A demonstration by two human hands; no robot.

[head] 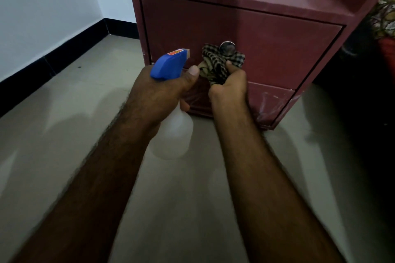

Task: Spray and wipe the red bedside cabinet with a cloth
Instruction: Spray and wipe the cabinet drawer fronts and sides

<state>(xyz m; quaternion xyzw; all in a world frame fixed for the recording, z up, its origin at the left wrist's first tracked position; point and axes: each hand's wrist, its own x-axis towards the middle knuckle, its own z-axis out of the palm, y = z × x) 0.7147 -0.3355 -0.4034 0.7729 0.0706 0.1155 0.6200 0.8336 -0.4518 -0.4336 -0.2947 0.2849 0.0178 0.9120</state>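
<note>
red cabinet (235, 34) is standing on the floor with its drawer front looking barely wiped, while the left hand (158, 94) is wrapping its grip around the spray bottle (171, 126) and the right hand (229, 85) is clenching the checked cloth (215, 64) beside the knob (227, 48).

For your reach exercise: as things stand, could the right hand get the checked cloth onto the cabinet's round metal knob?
Probably yes. The right hand holds the checked cloth just below the knob, with nothing between them.

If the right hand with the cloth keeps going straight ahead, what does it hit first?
Probably the round metal knob on the red cabinet's drawer front; the right hand bunches the checked cloth just below it. Depth unclear.
</note>
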